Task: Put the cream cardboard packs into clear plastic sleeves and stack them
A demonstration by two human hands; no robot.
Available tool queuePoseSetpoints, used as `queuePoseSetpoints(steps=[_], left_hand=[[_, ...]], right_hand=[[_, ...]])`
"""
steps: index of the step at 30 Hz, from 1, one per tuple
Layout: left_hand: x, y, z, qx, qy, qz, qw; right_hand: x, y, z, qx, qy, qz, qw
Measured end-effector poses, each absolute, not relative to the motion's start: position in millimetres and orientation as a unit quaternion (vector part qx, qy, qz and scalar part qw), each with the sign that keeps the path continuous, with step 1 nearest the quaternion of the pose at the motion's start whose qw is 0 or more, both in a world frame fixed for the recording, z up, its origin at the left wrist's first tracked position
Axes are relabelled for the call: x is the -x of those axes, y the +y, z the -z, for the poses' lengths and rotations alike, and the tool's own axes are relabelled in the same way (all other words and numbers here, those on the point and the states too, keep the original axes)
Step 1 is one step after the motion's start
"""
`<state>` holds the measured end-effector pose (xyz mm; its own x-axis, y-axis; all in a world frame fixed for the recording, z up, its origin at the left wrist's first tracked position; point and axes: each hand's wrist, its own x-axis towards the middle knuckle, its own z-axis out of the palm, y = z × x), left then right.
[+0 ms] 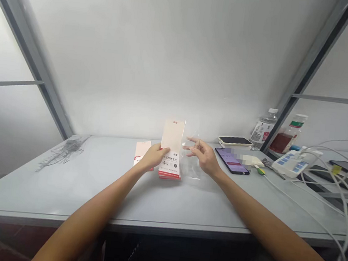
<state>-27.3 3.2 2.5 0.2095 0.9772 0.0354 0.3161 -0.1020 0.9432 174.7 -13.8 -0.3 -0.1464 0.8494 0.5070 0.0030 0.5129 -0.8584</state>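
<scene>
My left hand (152,156) is closed on a small stack of printed paper packets (173,141), its thumb lying across the front. The packets are pale pink at the top, white with dark print below, and red along the bottom edge; they stand roughly upright over the table. Behind that hand lies another pink and white packet (142,147), partly covered. To the right of the stack, my right hand (204,155) has its fingers apart, pointing left. Thin clear plastic (193,175), which looks like a bag, shows around and below these fingers; whether they touch it I cannot tell.
On the right of the white table (85,187) lie a phone with a lit screen (233,162) and another phone (234,141). Behind stand a clear bottle (262,130) and a jar of red liquid (286,137). White cables run from a power strip (294,161).
</scene>
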Motion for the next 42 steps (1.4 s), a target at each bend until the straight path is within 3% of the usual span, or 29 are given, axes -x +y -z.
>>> queuePoseSetpoints(steps=[5,10,22,34,42], left_hand=[[27.7,-2.1,-7.3,-0.674,0.391,-0.397,0.484],[27.6,-6.3,-12.2,-0.671,0.352,-0.383,0.528],[24.3,-7.1,-19.0,-0.595,0.433,-0.457,0.498],[23.9,-8.3,-16.4,-0.606,0.374,-0.485,0.508],[23.9,-4.0,-9.9,-0.632,0.386,-0.5,0.448]], right_hand=[[-177.9,-6.8,-0.6,0.232,-0.548,-0.521,0.612],[-182.7,-4.1,-3.3,0.167,-0.489,-0.617,0.593],[-178.5,-10.1,-2.3,0.166,-0.469,-0.632,0.594],[-174.4,-10.6,-0.2,0.191,-0.427,-0.687,0.557],[-172.1,-13.1,-1.1,0.241,-0.436,-0.698,0.515]])
